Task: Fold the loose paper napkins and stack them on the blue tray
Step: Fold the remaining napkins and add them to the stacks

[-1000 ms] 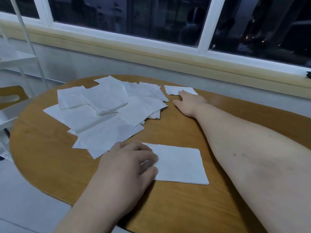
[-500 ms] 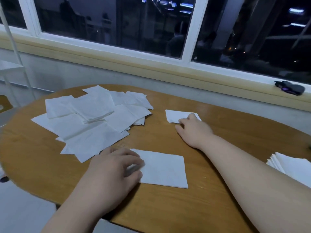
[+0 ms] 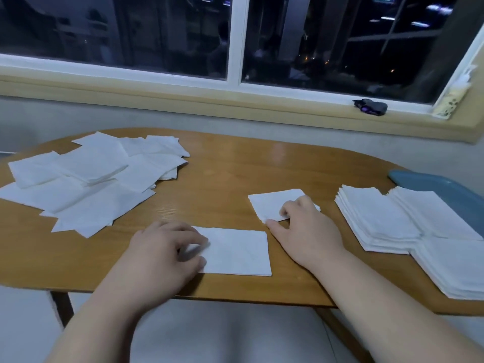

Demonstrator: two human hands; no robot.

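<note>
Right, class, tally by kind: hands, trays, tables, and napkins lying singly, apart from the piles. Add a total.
Hands: 2 (left hand, right hand)
Trays: 1 (blue tray)
Tables: 1 (table)
Single napkins: 2 (near napkin, far napkin)
Total: 6

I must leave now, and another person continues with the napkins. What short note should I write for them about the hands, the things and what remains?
Left hand: rests on the left end of the half-folded napkin at the front of the table; whether it pinches is unclear.
Right hand: fingers curled on the small folded napkin, thumb at its near edge.
Done: two folded stacks at the right by the blue tray; whether they lie fully on it is unclear.
Left: finish both napkins, stack them, then fold the loose pile.
</note>
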